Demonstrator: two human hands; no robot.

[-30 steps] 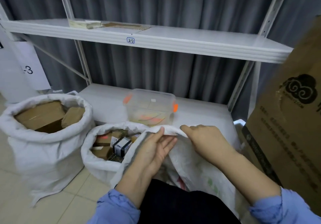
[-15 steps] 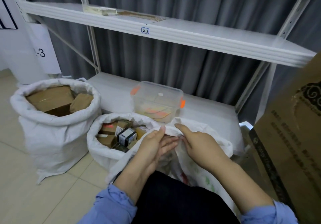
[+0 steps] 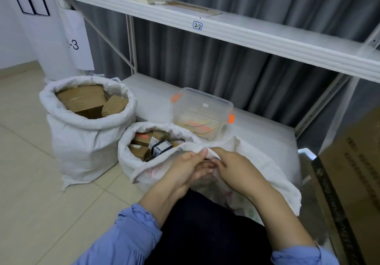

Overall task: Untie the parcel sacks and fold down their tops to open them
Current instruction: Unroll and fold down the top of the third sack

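Closer together than a second ago, the two hands now meet at one spot on the rim of the nearest white woven parcel sack (image 3: pixel 273 174), where before the right hand held the rim further along. The left hand (image 3: pixel 185 170) lies palm up with its thumb on top of the fabric edge and its fingers (image 3: pixel 200 172) beneath it, pinching the rim. The right hand (image 3: pixel 238 170) comes in from the other side, its fingers curled over the same bunched edge and gripping it. This sack slumps on the tiled floor (image 3: pixel 30 161) just in front of the person's dark lap (image 3: pixel 205 234), its top loose and not folded down; what it holds is hidden.

Touching it on the left stands a second white woven sack (image 3: pixel 131 161) with its top rolled down, showing small cardboard boxes and a black-and-white box (image 3: pixel 161 147). Further left, just beside that one, a taller white sack (image 3: pixel 82 141) also has a rolled-down top and holds brown cardboard parcels (image 3: pixel 82 100).

Behind the sacks a clear plastic box with orange clips (image 3: pixel 202 110) sits on the low white shelf (image 3: pixel 156 98). Above runs an upper white shelf (image 3: pixel 267 38) with a small label reading 2-2 (image 3: pixel 197 25). A large brown cardboard carton (image 3: pixel 353 182) stands at the right edge. Blue sleeves (image 3: pixel 133 234) cover both forearms.
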